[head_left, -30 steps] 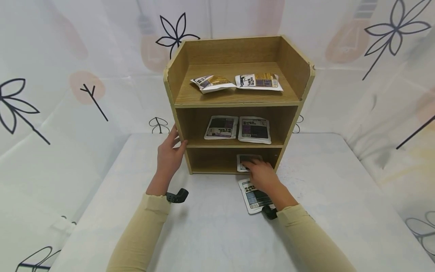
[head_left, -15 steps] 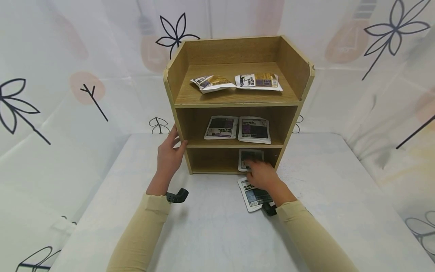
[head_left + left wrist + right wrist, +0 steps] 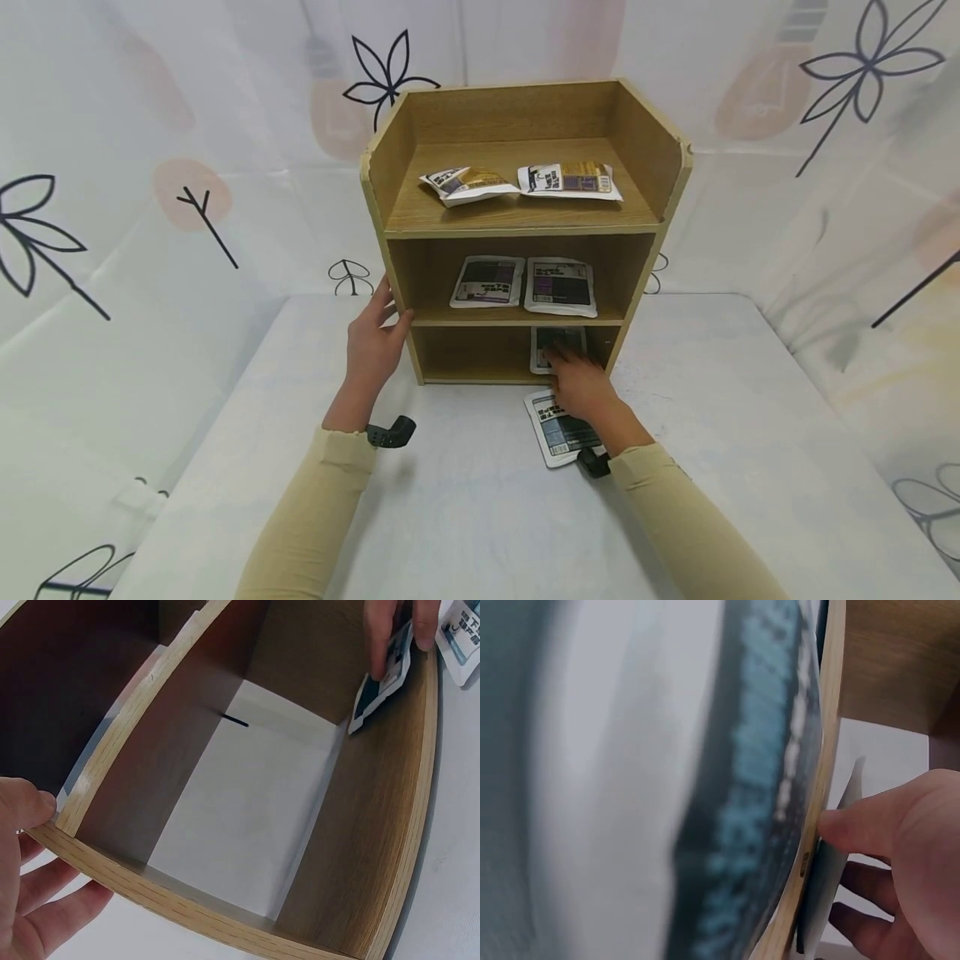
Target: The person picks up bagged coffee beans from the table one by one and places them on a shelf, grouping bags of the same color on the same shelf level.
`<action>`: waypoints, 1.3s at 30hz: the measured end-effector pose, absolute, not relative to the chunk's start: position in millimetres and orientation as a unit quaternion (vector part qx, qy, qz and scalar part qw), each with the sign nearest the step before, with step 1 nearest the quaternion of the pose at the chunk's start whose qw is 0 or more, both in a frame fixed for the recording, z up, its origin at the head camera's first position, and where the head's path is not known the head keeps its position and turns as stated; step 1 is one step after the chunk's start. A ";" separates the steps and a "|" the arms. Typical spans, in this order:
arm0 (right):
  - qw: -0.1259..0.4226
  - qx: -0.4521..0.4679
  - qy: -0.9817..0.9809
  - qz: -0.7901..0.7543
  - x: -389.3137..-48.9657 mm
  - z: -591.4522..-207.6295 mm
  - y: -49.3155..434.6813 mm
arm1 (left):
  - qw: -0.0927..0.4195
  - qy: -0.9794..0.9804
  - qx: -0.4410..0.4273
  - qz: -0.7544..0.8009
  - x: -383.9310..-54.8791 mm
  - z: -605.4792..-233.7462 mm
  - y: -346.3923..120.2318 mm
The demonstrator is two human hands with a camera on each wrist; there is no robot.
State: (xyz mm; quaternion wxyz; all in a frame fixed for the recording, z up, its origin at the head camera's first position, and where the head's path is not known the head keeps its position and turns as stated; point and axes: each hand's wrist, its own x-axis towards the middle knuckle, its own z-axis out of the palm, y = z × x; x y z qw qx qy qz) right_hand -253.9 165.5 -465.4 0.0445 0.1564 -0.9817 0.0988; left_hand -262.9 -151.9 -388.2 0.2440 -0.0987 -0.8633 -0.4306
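My left hand [image 3: 375, 342] grips the left side panel of a three-tier wooden shelf [image 3: 517, 233], thumb [image 3: 30, 802] on the front edge and fingers on the outside. At the right of the bottom compartment, my right hand [image 3: 581, 383] holds a white-edged dark food pouch [image 3: 558, 346] by its near part; fingers cover some of it. The left wrist view shows that pouch [image 3: 386, 679] tilted over the bottom board. Below the right hand, a second pouch [image 3: 558, 437] with a teal-and-dark label lies on the table before the shelf, partly hidden by the wrist.
Two pouches, a left one [image 3: 487, 282] and a right one [image 3: 561, 286], stand in the middle compartment. On the top tier lie two yellow-and-purple labelled pouches, one left [image 3: 468, 183] and one right [image 3: 570, 181]. A patterned cloth [image 3: 187, 100] hangs behind the white table [image 3: 465, 517].
The pouch in the bottom compartment has shifted slightly right and farther in, with my right hand on it. The left hand stays at the side panel.
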 end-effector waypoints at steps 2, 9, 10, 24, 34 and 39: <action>0.046 0.157 -0.981 0.100 -253.5 -465.4 166.0 | 0.243 -0.863 -0.098 -0.431 -263.2 -388.4 -151.8; 0.050 0.163 -0.979 0.116 -248.2 -459.5 168.5 | 0.246 -0.863 -0.101 -0.429 -263.2 -387.5 -152.1; 0.047 0.164 -0.978 0.116 -247.7 -459.0 168.7 | 0.247 -0.863 -0.103 -0.429 -263.3 -387.6 -152.3; 0.028 0.194 -0.970 0.146 -229.6 -447.0 168.5 | 0.248 -0.863 -0.105 -0.428 -263.5 -387.0 -152.6; -0.021 0.219 -0.960 0.171 -218.5 -441.3 172.2 | 0.244 -0.863 -0.103 -0.429 -261.1 -385.9 -152.3; -0.036 0.250 -0.951 0.178 -213.0 -441.8 177.8 | 0.241 -0.863 -0.100 -0.432 -261.3 -385.9 -152.3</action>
